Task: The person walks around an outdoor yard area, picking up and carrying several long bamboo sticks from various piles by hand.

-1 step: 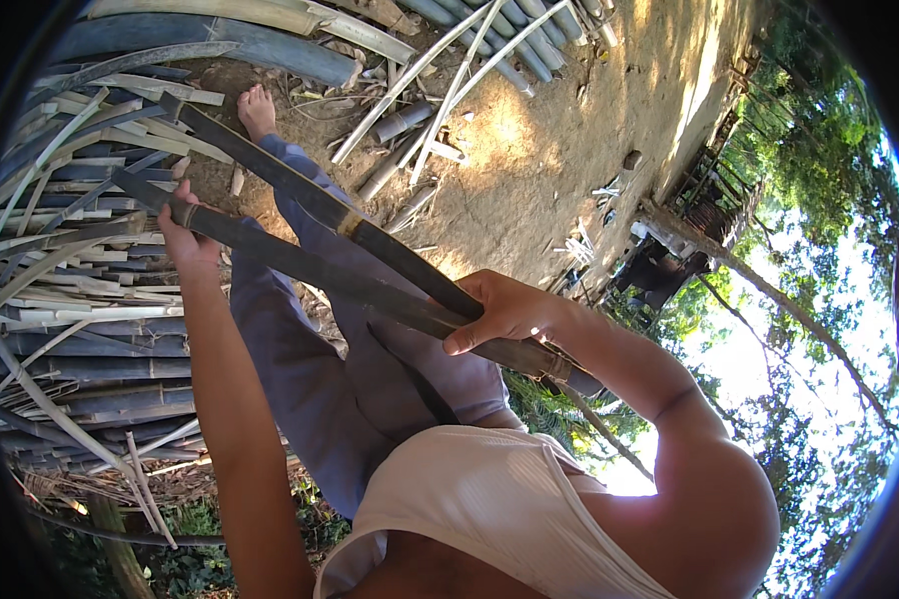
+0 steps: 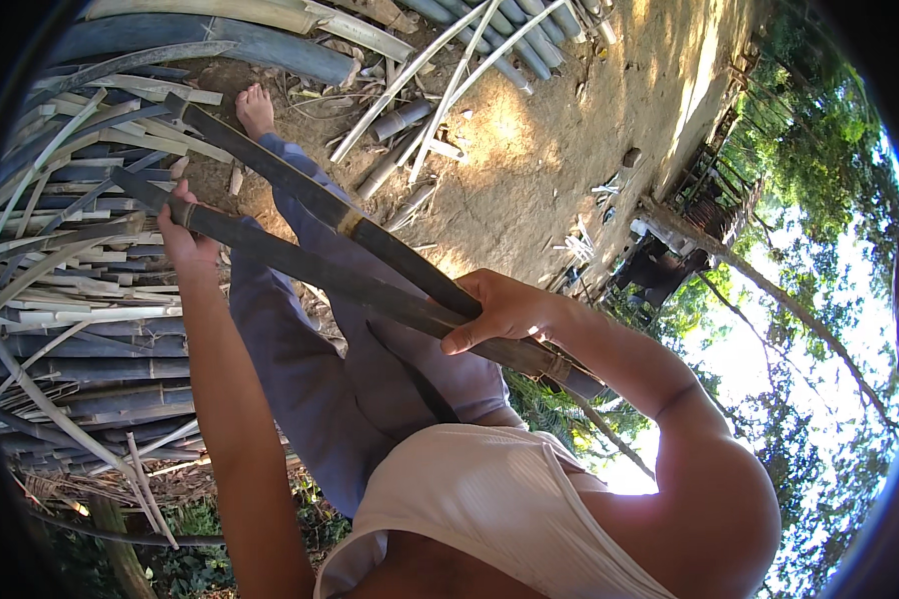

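Two long, dark split bamboo strips lie across my front, spreading apart toward the left. My left hand (image 2: pixel 190 245) is closed round the nearer bamboo strip (image 2: pixel 320 276), close to its left end. Toward the right, my right hand (image 2: pixel 499 311) grips both strips where they come together, its thumb over the nearer one. The farther bamboo strip (image 2: pixel 270 165) has a pale joint near its middle, and its left end is apart from my left hand. My right palm hides part of both strips.
Stacked bamboo pieces (image 2: pixel 100 344) fill the left side. A thick bamboo pole (image 2: pixel 220 48) lies at the far left. Pale strips (image 2: pixel 395 92) and several dark poles (image 2: pixel 534 45) rest on the dirt ground (image 2: pixel 539 170). A bare foot (image 2: pixel 256 112) stands beyond the strips.
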Available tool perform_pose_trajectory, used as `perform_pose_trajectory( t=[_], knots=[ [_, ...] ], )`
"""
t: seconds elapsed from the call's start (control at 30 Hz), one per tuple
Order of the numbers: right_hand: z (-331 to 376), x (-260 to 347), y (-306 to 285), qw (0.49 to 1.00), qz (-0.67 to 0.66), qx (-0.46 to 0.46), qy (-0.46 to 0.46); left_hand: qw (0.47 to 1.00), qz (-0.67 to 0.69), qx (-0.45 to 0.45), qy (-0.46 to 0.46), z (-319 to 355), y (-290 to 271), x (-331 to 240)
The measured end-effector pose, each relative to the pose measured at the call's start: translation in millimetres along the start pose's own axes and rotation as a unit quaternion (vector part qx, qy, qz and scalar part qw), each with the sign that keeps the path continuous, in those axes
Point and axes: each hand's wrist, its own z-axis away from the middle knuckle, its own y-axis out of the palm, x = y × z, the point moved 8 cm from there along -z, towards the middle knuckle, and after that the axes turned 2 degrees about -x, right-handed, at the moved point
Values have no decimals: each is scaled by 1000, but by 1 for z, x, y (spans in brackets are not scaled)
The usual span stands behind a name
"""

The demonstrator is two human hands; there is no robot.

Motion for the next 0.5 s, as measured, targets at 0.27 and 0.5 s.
perform_pose_trajectory(
  t=[0.27,0.5],
  knots=[
    [-1,8,2,999,-25,-25,-37,999,33,16,-29,-33,-32,9],
    [0,34,9,999,12,-15,-32,997,65,47,8,-35,-70,3]
  ],
)
